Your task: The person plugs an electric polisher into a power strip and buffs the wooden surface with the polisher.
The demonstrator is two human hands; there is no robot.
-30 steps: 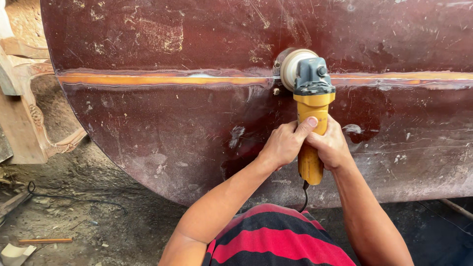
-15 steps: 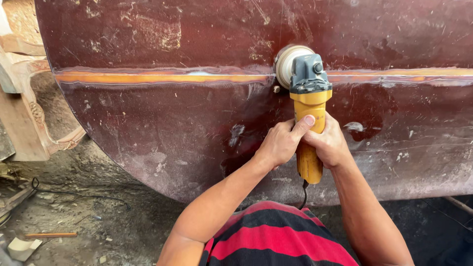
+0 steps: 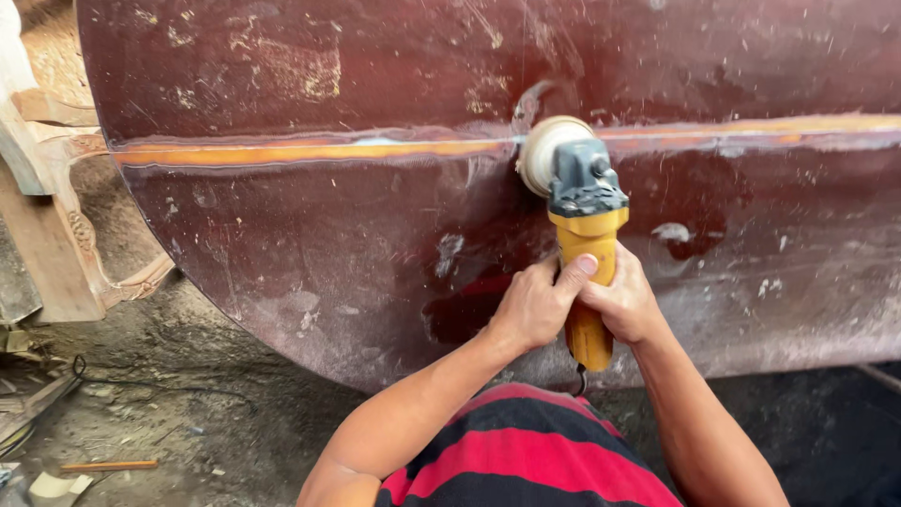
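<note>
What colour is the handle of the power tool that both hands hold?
Yellow, with a grey head; the power tool shows in the head view.

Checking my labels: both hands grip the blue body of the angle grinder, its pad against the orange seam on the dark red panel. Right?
Not quite. The head view shows the angle grinder body is yellow with a grey head, not blue. Both the left hand and the right hand do grip it, and its pad sits against the orange seam on the dark red panel.

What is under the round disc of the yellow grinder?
The disc sits over the orange stripe on the dark red wooden panel. The patch directly beneath it is covered.
</note>
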